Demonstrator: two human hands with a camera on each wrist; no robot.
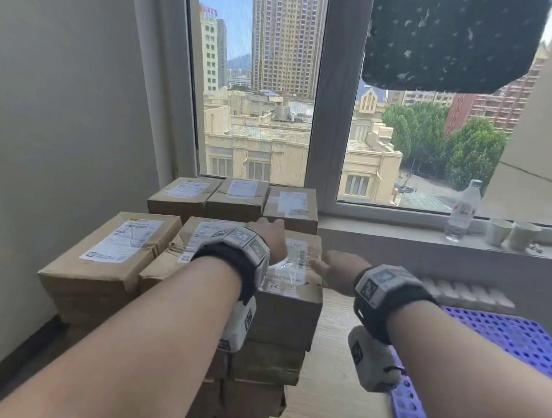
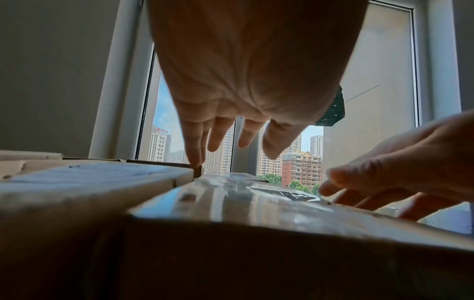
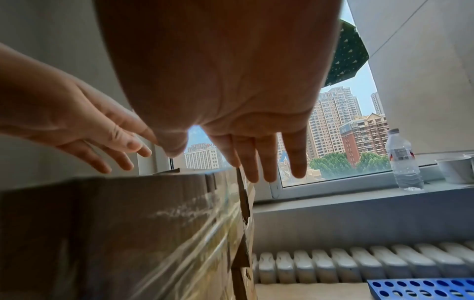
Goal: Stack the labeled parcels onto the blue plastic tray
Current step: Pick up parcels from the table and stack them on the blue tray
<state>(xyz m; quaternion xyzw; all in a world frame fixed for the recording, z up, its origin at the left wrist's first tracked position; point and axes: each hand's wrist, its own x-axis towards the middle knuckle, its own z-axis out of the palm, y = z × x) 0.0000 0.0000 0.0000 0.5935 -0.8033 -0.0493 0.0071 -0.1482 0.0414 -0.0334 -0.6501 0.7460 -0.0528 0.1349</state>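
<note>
Several brown labeled parcels are stacked in the corner. The front right parcel tops its stack and has shiny tape on its lid. My left hand reaches flat over that lid, fingers straight, with one fingertip at the far edge. My right hand is beside the parcel's right edge with fingers extended, close to the side face; contact is unclear. Neither hand grips anything. The blue perforated tray lies low at the right.
More parcels stand to the left, and a back row sits under the window. A water bottle and cups stand on the sill. A radiator runs below it. The wall closes the left side.
</note>
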